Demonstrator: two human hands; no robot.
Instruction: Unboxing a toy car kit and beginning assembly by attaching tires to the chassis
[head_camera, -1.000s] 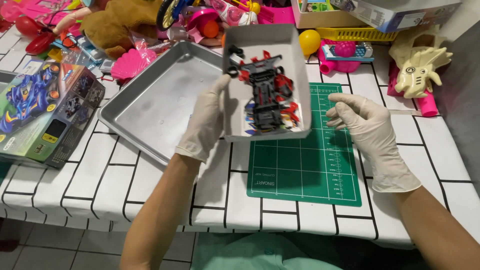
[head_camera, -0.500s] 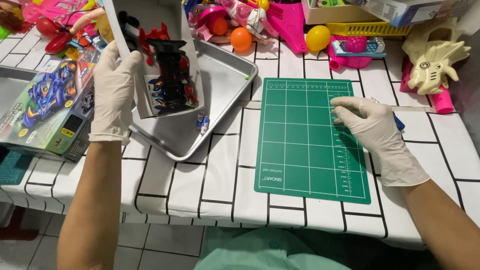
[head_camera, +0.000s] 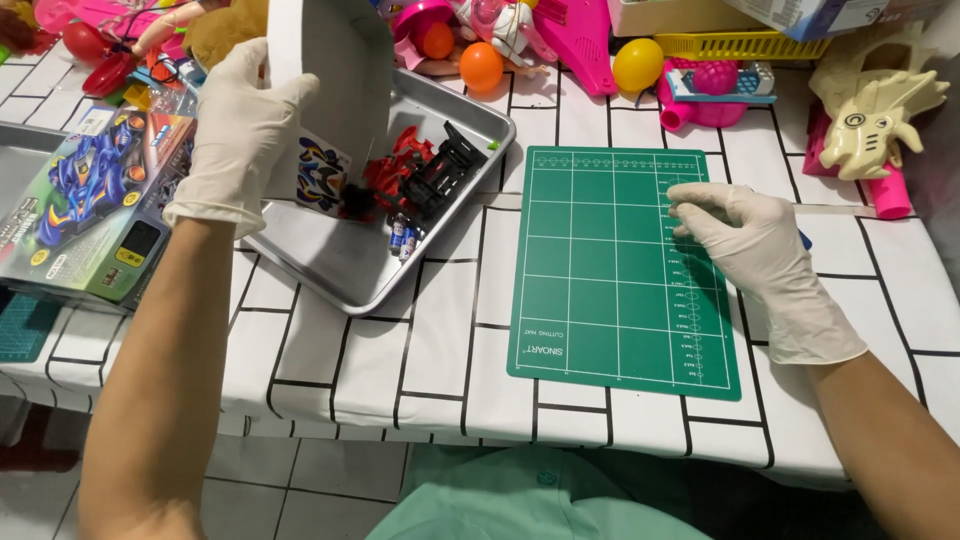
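Your left hand (head_camera: 240, 130) grips a white box (head_camera: 335, 75), tilted steeply; its red and black parts (head_camera: 415, 180) lie spilled in the metal tray (head_camera: 340, 265). Likely next: set the box aside. Your right hand (head_camera: 745, 245) rests open on the green mat (head_camera: 600, 290). The bench (head_camera: 420, 350), tile-patterned, is toy-cluttered behind.

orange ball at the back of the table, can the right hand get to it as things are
Probably yes. The right hand rests on the green cutting mat holding nothing visible, and the orange ball lies uncovered beyond the metal tray. The way across the mat looks free; the left hand holds the white box aside.
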